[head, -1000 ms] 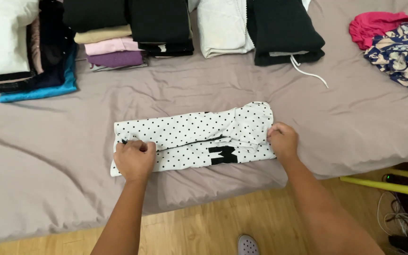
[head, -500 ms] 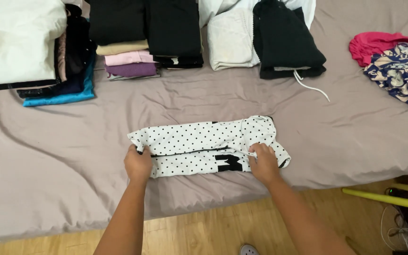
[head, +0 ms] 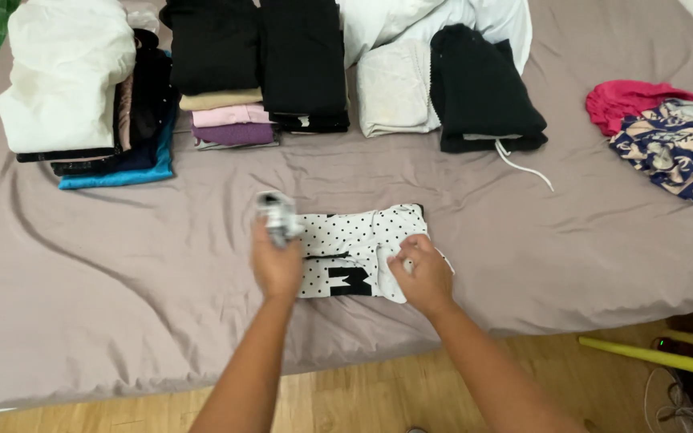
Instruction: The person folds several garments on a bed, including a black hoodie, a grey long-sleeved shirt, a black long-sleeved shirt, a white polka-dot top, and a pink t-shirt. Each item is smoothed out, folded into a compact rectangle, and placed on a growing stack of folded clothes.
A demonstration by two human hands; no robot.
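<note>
Your hands on garment [head: 358, 252] at bed [head: 122, 305] near edge; folded stacks [head: 258, 72] behind it; crumpled pile [head: 667, 136] far right.

Both bare forearms reach up from the lower edge, converging slightly toward the middle. The left hand [head: 276, 265] is raised a little, its fingers curled closed — blurred at the tips. The right hand [head: 420, 275] lies lower, palm down, knuckles bent and fingers pressed flat — just beside the left.

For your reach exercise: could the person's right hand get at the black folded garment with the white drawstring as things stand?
Probably yes. The right hand rests on the polka-dot garment, and only bare sheet lies between it and the black folded garment; nothing blocks the way, though it looks a long stretch.
</note>
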